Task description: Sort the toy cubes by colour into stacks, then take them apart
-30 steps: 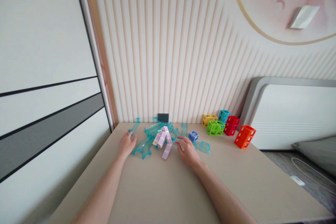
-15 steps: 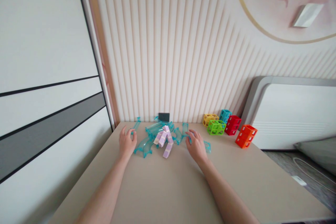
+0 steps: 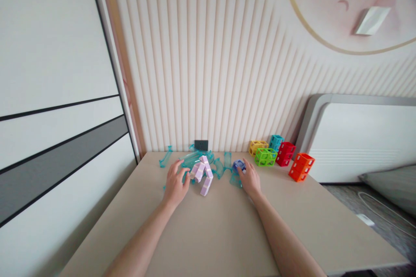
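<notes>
My left hand (image 3: 176, 185) is over the left part of the pile, its fingers apart and nothing held. Beneath and beside it lie clear teal plastic track pieces (image 3: 195, 159), partly hidden by the hand. A lilac-and-white jointed block chain (image 3: 205, 174) rests bent on the pile, just right of that hand. My right hand (image 3: 250, 179) has its thumb and fingers closed round the right side of a small blue openwork block (image 3: 238, 165). Below that block, a flat teal piece (image 3: 235, 180) is partly covered by the right hand.
Openwork blocks stand at the back right: yellow (image 3: 258, 147), light blue (image 3: 276, 143), green (image 3: 265, 157), red (image 3: 286, 154) and orange (image 3: 301, 167). A dark socket (image 3: 201, 145) sits on the ribbed wall behind the beige table (image 3: 208, 242). A white cabinet (image 3: 58, 138) borders the left.
My left hand has moved right, from the outer teal piece to the pile beside the lilac chain. My right hand has shifted slightly right, and the blue block now shows at its fingers.
</notes>
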`<state>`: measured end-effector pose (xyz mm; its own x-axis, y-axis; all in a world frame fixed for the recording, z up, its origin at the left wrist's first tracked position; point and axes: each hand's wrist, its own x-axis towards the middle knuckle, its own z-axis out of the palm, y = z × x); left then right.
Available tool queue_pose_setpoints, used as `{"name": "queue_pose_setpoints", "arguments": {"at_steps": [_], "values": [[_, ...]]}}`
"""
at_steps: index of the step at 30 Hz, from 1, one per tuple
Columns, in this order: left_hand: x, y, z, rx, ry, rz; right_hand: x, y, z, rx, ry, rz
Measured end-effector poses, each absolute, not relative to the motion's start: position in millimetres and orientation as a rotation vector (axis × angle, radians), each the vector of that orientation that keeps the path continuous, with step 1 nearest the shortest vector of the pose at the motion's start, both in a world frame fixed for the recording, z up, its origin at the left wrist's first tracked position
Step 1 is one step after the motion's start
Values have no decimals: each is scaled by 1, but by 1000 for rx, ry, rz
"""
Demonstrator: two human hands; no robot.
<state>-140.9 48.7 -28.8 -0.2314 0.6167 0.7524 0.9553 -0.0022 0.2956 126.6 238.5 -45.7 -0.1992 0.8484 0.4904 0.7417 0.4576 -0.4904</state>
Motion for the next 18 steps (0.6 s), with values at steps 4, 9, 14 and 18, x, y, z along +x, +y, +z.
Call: {"name": "queue_pose_setpoints", "arguments": {"at_steps": [4,9,14,18], "values": [[-140,49,-31,-1625,-1889,-1084,126,241,-44,-1330,-1877,285],[-137,47,-28,-1675,-1813,-1117,120,235,-38,-1092,-1786,326],[-130,45,-22,-1789,-1672,-1114,104,205,-28,-734,-1793,443],[-120,42,-16,-1855,-1635,-1065,81,167,-24,-540,-1844,531]]}}
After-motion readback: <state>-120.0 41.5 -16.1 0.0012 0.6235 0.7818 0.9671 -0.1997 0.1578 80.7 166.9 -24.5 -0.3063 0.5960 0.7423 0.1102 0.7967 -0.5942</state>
